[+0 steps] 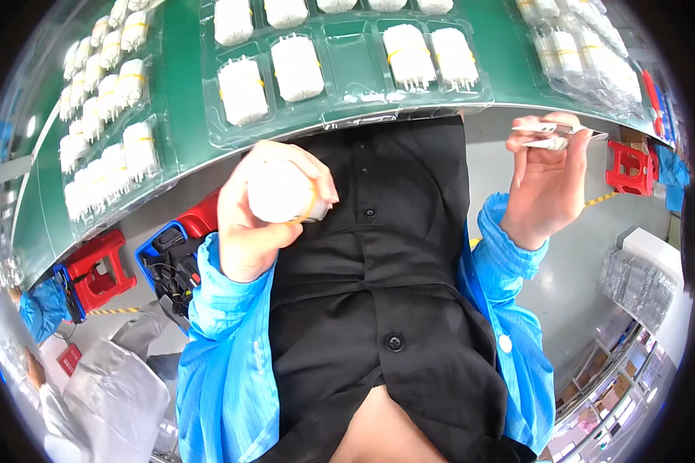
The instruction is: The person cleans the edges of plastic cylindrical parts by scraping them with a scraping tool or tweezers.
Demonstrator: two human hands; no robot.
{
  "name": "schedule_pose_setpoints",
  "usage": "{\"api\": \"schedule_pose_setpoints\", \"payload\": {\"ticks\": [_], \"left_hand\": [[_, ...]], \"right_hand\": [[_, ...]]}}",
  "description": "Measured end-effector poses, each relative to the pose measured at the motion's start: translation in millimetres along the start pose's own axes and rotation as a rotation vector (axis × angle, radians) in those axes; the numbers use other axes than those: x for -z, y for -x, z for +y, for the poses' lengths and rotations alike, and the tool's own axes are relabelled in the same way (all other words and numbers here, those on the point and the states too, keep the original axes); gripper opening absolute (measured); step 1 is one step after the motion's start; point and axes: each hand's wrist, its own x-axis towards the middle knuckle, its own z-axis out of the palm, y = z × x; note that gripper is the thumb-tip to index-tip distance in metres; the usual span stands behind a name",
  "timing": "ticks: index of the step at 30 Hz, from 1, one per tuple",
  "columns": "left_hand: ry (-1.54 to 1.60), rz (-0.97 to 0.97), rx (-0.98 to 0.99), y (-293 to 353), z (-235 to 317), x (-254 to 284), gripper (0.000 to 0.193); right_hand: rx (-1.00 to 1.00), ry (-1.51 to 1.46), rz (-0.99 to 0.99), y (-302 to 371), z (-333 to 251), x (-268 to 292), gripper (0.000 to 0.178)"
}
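Note:
My left hand (256,220) is closed round a white plug adapter (280,193) with a rounded face and a yellow band, held in front of my body just off the table edge. My right hand (547,181) is raised at the right, fingers pinched on a thin shiny piece (554,137), partly white; its kind is hard to make out. Ahead of me a clear plastic tray (351,99) lies on the green table (181,100). White plug adapters (297,68) with metal prongs and yellow bands sit in its pockets; one front-row pocket holds none.
More adapters stand in trays at the left (123,89), and bagged white pieces (579,58) lie at the right. Below are a blue crate (179,262) with dark cables, red stools (100,270) and stacked clear trays (637,287). Another person's sleeve (42,309) shows at far left.

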Motion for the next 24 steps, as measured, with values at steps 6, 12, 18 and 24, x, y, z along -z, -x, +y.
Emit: {"api": "schedule_pose_setpoints", "payload": {"ticks": [6, 12, 18, 24], "left_hand": [[-0.047, -0.010, 0.013, -7, 3, 6, 0.041], [-0.029, -0.043, 0.079, -3, -3, 15, 0.041], [-0.049, 0.003, 0.036, 3, -1, 18, 0.040], [-0.074, 0.042, 0.006, 3, 2, 19, 0.040]], "right_hand": [[-0.033, -0.043, -0.015, -5, 5, -8, 0.035], [-0.074, -0.009, -0.094, -12, 11, -16, 0.035], [-0.122, -0.020, -0.169, -16, 14, -21, 0.034], [-0.107, -0.038, -0.203, -26, 12, -31, 0.033]]}}
